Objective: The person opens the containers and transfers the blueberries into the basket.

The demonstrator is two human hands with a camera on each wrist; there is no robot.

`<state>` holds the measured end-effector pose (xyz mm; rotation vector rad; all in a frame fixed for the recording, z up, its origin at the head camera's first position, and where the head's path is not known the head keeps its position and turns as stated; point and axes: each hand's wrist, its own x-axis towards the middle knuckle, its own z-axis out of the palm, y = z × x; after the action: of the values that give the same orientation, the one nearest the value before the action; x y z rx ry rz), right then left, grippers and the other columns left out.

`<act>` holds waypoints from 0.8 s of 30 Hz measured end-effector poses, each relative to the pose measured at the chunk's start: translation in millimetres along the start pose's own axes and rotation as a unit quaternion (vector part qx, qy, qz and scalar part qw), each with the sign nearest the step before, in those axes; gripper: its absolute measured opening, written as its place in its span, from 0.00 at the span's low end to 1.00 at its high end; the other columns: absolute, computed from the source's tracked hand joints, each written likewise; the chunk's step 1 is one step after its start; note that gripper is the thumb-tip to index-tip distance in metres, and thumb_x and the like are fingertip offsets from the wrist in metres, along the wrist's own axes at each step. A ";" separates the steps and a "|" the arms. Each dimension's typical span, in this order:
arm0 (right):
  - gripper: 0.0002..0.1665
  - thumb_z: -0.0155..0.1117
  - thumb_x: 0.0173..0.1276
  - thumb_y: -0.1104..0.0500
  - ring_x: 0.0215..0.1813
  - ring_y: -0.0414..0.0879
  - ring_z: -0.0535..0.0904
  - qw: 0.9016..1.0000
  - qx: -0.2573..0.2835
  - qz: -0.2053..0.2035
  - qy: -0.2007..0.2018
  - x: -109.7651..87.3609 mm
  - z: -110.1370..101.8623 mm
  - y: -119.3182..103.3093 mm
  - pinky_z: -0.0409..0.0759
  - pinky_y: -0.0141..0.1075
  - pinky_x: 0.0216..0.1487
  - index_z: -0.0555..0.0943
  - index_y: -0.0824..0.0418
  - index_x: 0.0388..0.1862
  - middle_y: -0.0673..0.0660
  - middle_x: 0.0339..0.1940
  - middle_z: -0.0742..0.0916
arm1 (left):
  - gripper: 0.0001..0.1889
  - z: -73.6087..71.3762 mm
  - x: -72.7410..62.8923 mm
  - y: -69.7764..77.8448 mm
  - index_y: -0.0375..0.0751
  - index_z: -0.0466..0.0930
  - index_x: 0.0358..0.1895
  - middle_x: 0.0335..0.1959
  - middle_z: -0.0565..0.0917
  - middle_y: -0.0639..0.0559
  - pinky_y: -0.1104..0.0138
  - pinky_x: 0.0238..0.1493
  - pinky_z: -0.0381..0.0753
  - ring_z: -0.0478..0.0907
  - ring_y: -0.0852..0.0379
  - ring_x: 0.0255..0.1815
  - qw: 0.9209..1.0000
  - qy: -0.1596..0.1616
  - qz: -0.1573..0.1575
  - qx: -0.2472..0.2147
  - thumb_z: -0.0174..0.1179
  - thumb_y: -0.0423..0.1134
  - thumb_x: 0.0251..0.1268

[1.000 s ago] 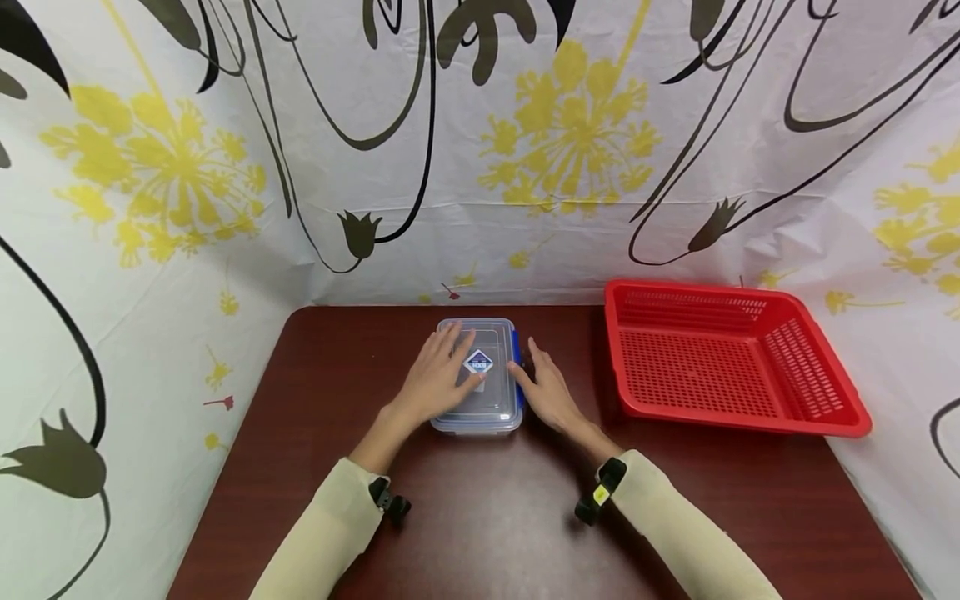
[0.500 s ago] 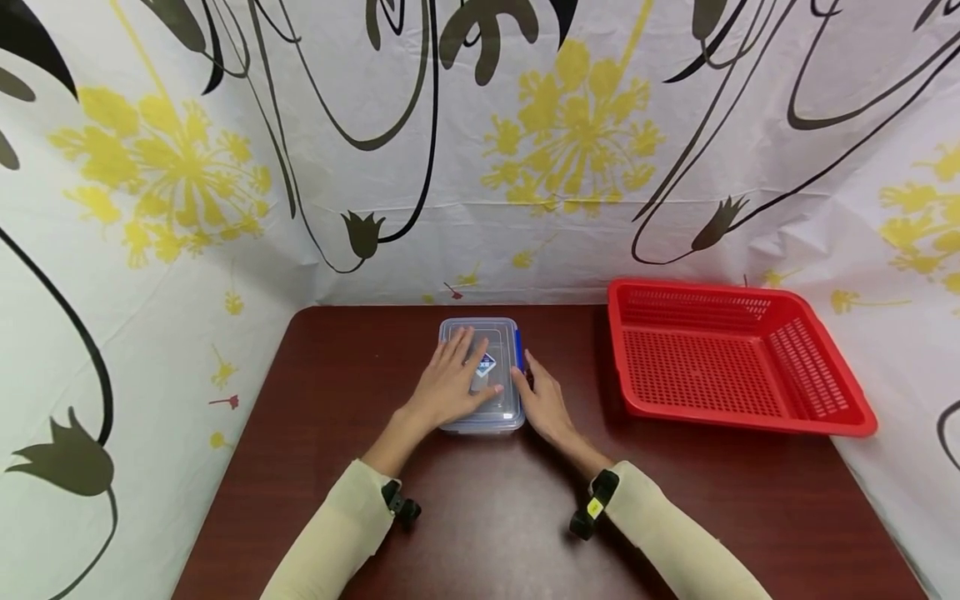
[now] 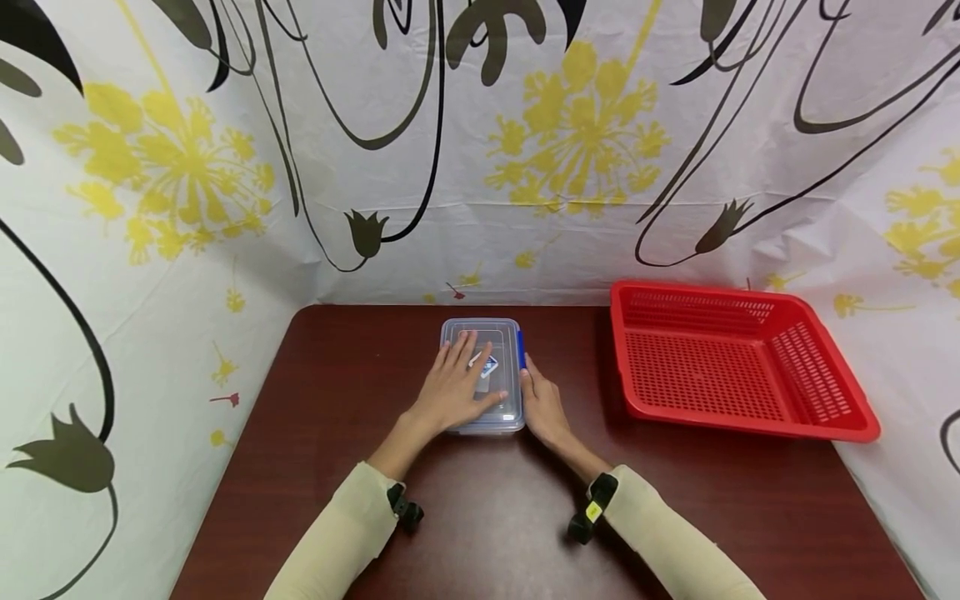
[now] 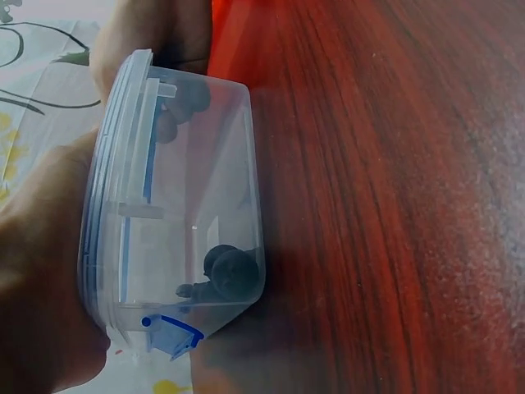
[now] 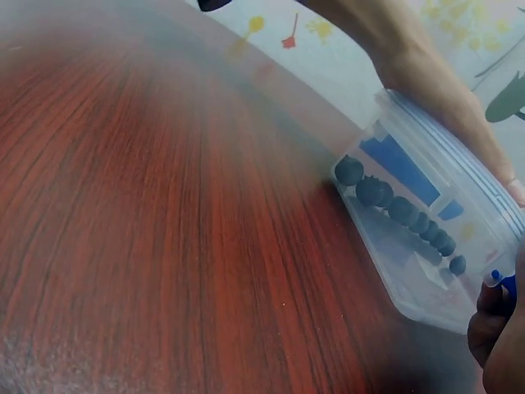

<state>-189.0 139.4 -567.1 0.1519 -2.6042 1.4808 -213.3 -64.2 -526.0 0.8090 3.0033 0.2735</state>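
Observation:
A clear plastic food container [image 3: 506, 354] with a blue-and-white label on its lid rests on the table. Several dark round things [image 5: 402, 210] show through its wall in the right wrist view. My left hand [image 3: 448, 393] lies flat on the lid, fingers spread. At the container's right side, my right hand [image 3: 546, 408] touches the long edge with the blue clip. Curled fingers [image 5: 484, 324] of that hand are at the clip's end in the right wrist view; much of the hand is cut off there. Another blue clip [image 4: 174, 335] angles away from the container wall in the left wrist view.
A red perforated plastic basket [image 3: 742, 423] sits at the right rear of the dark wooden table [image 3: 480, 517]. Flower-patterned white cloth [image 3: 375, 175] hangs behind the table and along its sides.
My right hand has closed in on the container's right edge, the thumb shifting off the lid to the side. My left hand has settled slightly lower and rightward on the lid.

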 end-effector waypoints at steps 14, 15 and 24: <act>0.29 0.43 0.90 0.58 0.57 0.64 0.87 1.000 0.014 0.000 -0.011 2.4 -2.2 0.1 0.81 0.60 0.62 0.65 0.62 0.84 0.73 0.58 0.87 | 0.50 2.0 0.7 -0.3 0.47 0.42 0.88 0.89 0.40 0.40 0.47 0.86 0.35 0.33 0.43 0.89 1.000 0.001 -0.002 0.013 0.41 0.76 0.76; 0.28 0.43 0.89 0.59 0.58 0.65 0.86 1.000 0.022 0.001 -0.010 2.4 -2.1 1.1 0.80 0.60 0.64 0.66 0.63 0.83 0.74 0.58 0.87 | 0.50 2.2 0.4 -0.4 0.47 0.42 0.88 0.89 0.39 0.40 0.47 0.86 0.35 0.33 0.43 0.89 1.000 0.001 -0.003 0.015 0.41 0.76 0.76; 0.26 0.44 0.89 0.62 0.75 0.64 0.74 0.992 0.119 0.038 -0.012 0.0 -4.6 8.3 0.66 0.56 0.78 0.68 0.71 0.79 0.72 0.71 0.80 | 0.50 1.3 -1.7 -0.2 0.46 0.43 0.88 0.89 0.40 0.39 0.46 0.86 0.36 0.34 0.43 0.89 1.000 0.002 0.001 0.014 0.39 0.76 0.76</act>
<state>-189.9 147.6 -571.8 0.0970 -2.4682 1.8245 -211.9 -65.1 -527.3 0.8139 3.0166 0.2347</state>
